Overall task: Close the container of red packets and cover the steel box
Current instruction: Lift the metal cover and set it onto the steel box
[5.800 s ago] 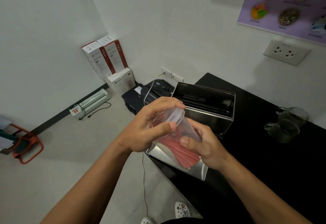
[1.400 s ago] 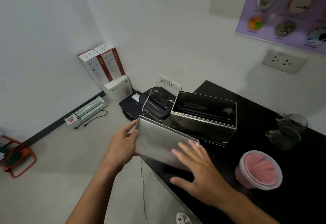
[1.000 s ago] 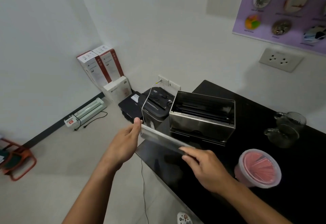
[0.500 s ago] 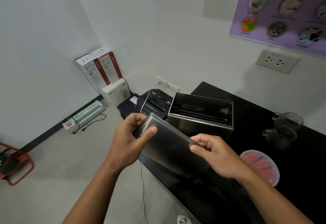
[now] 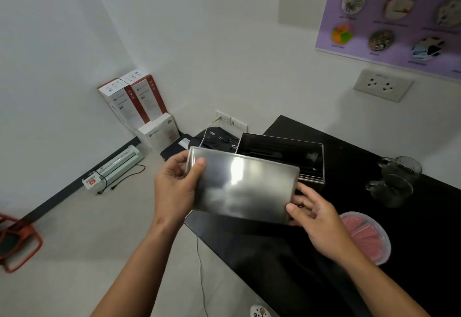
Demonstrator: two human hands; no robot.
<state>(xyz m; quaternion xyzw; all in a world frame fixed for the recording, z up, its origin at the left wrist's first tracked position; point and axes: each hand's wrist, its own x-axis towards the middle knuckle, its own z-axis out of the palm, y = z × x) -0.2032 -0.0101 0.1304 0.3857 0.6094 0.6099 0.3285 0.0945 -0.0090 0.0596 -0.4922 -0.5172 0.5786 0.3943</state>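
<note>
I hold the flat shiny steel lid (image 5: 243, 188) with my left hand (image 5: 174, 187) and right hand (image 5: 315, 219). Past it stands the open steel box (image 5: 309, 179), dark sticks inside. Beside my right hand sits the lidded clear tub of red packets (image 5: 368, 235).
</note>
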